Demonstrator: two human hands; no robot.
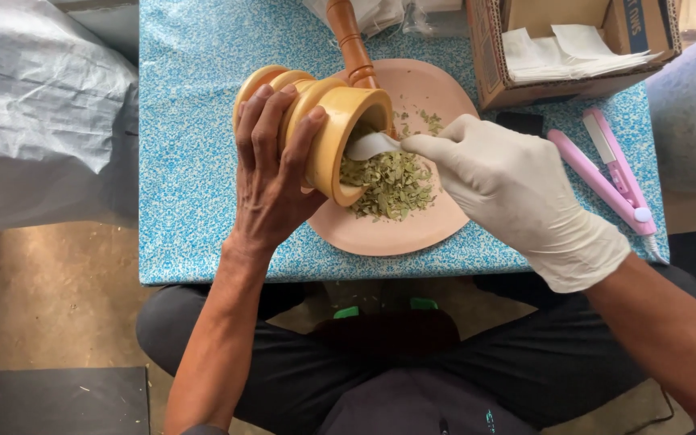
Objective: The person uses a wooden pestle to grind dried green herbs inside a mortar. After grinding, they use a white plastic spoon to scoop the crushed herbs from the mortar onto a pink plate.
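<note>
My bare left hand grips a yellow wooden mortar, tipped on its side with its mouth over a pink plate. My right hand, in a white glove, holds a white spoon whose bowl is inside the mortar's mouth. Crushed green dried leaves spill from the mortar onto the plate. A wooden pestle lies across the plate's far edge, behind the mortar.
The plate rests on a small table with a blue patterned cloth. A pink heat sealer lies at the right. A cardboard box with white paper bags stands at the back right. A grey sack sits left of the table.
</note>
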